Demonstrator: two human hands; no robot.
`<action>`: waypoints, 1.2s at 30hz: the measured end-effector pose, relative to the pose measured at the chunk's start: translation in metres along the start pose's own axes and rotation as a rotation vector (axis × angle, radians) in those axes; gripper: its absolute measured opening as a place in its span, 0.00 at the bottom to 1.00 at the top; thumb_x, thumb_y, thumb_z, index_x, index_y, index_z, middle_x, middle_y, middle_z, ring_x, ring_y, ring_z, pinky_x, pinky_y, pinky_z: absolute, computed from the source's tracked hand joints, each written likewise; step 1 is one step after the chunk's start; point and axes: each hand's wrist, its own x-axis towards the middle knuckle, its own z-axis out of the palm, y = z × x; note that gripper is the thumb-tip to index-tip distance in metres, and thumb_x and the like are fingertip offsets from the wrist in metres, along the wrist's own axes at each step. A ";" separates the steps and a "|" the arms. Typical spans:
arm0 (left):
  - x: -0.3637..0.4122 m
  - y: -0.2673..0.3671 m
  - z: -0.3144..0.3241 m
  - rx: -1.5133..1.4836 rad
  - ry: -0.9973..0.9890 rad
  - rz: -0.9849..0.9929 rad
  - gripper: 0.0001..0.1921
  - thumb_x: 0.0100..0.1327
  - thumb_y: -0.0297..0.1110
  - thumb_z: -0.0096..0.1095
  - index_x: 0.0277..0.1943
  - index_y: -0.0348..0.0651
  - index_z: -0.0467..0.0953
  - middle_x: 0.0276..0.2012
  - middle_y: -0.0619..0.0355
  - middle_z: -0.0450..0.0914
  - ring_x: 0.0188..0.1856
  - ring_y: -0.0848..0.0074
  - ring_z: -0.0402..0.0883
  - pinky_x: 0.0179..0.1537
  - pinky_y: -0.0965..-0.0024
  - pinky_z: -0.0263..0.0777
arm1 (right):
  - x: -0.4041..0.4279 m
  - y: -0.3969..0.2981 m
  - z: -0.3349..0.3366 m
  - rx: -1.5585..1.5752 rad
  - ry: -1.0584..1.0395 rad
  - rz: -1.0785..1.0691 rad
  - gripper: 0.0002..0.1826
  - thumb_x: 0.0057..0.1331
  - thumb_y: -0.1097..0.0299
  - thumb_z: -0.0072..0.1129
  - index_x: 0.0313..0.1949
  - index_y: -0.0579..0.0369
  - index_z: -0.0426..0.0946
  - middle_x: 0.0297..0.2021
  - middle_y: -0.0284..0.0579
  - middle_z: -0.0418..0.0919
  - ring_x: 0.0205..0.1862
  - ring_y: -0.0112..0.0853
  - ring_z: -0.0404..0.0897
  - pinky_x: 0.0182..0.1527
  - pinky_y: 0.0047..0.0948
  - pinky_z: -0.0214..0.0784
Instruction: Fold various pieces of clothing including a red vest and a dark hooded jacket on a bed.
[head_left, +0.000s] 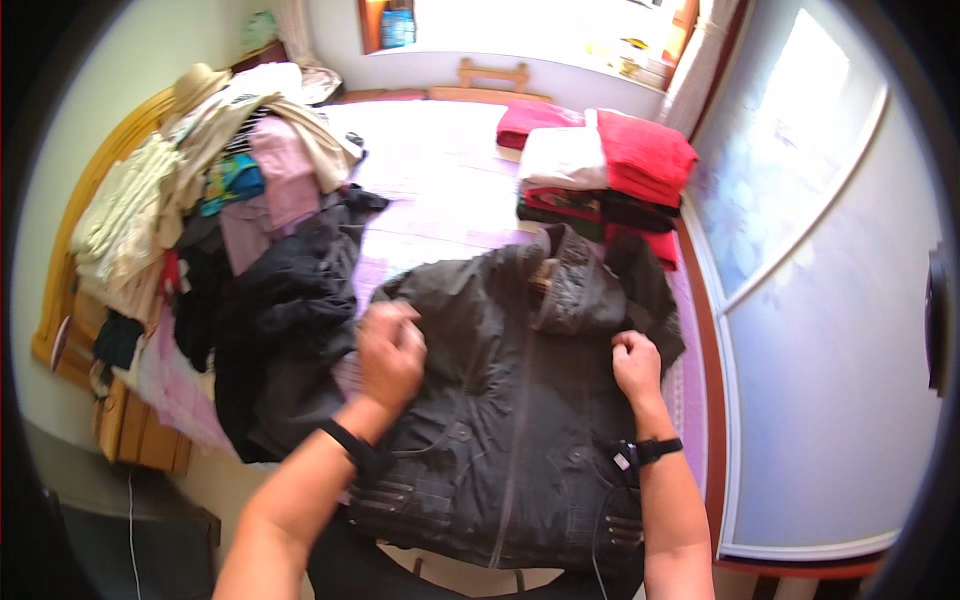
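A dark jacket (517, 390) lies spread front up at the near edge of the bed, its collar away from me and its hem towards me. On the jacket's left side, near the sleeve, is my left hand (390, 352), somewhat blurred, with its fingers curled; whether it grips the fabric cannot be told. My right hand (637, 364) pinches the jacket by the right shoulder, beside the collar (577, 289). The right sleeve is bent up and out beyond that hand. Each wrist wears a black band.
A heap of mixed clothes (277, 165) covers the bed's left side, with black garments (292, 330) beside the jacket. Folded red and white textiles (645, 157) are stacked at the far right. A wardrobe with pale sliding doors (817, 390) stands along the right. A wooden headboard (112, 172) is at left.
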 end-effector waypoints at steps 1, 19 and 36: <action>0.031 -0.024 -0.004 0.086 0.045 -0.044 0.09 0.64 0.26 0.63 0.47 0.38 0.81 0.44 0.45 0.83 0.49 0.50 0.81 0.56 0.53 0.73 | 0.002 -0.010 -0.005 -0.027 0.113 -0.014 0.09 0.66 0.71 0.59 0.41 0.54 0.87 0.39 0.52 0.84 0.44 0.50 0.85 0.52 0.48 0.77; 0.138 -0.116 -0.045 0.256 -0.234 -0.661 0.21 0.61 0.44 0.63 0.37 0.29 0.85 0.37 0.32 0.87 0.34 0.48 0.87 0.39 0.52 0.82 | 0.076 0.095 -0.033 -0.332 0.071 0.270 0.21 0.67 0.58 0.63 0.48 0.67 0.85 0.43 0.63 0.89 0.46 0.51 0.91 0.51 0.49 0.82; 0.072 -0.023 -0.088 0.037 -0.695 -1.073 0.30 0.74 0.56 0.59 0.20 0.41 0.74 0.15 0.53 0.78 0.12 0.70 0.74 0.14 0.68 0.64 | -0.114 0.070 -0.131 0.187 -0.028 0.707 0.16 0.74 0.61 0.62 0.31 0.60 0.81 0.17 0.47 0.81 0.12 0.30 0.77 0.18 0.33 0.70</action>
